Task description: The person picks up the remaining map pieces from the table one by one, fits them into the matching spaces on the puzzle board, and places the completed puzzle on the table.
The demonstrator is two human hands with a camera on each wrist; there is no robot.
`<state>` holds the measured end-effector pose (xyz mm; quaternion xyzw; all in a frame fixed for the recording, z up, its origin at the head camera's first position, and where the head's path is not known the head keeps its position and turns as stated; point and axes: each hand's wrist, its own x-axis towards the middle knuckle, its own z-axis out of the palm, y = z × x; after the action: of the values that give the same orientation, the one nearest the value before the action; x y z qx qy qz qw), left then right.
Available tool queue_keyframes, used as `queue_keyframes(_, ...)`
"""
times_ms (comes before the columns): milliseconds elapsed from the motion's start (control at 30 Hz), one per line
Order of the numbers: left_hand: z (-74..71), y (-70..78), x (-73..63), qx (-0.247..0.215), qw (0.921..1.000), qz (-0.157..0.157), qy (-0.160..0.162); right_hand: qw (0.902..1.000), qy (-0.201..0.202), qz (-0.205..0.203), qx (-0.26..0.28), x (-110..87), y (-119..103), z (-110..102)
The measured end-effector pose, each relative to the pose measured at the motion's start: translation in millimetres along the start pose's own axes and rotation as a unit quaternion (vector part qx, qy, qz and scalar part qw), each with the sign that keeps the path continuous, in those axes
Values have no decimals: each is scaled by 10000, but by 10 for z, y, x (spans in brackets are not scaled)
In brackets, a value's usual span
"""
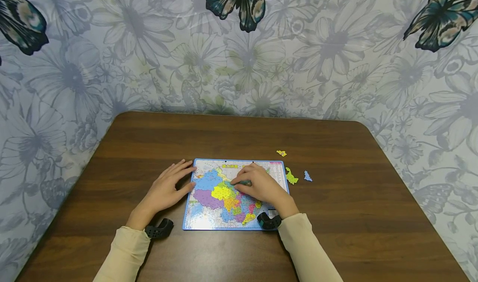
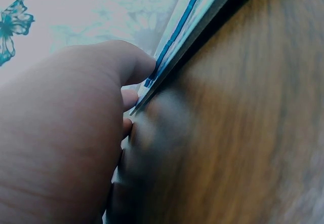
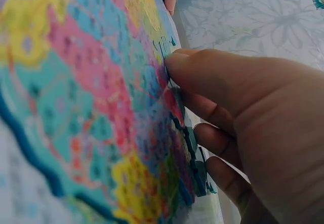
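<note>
A jigsaw map board with a blue rim lies on the table, its coloured pieces forming a map. My left hand has its fingers stretched out, fingertips at the board's left edge; in the left wrist view the thumb touches that edge. Over the upper middle of the map, my right hand pinches a dark green puzzle piece between thumb and fingers. The right wrist view shows its thumb close over the map, and the curled fingers hide part of the piece.
Three loose puzzle pieces lie right of the board: a yellow one farthest back, a green one by the board's edge and a blue one. The brown wooden table meets a flowered wall covering behind.
</note>
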<state>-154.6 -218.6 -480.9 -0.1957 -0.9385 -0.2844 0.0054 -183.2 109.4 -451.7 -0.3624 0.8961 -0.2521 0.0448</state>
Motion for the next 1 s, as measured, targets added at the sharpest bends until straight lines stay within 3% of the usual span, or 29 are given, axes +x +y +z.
queue_keyframes(433, -1, 3, 0, -7, 10000, -6, -4, 9996, -36, 211, 181, 2, 8, 2)
queue_keyframes(1000, -7, 11, -8, -32, 10000, 36, 7, 9966, 134, 727, 363, -158, 205, -221)
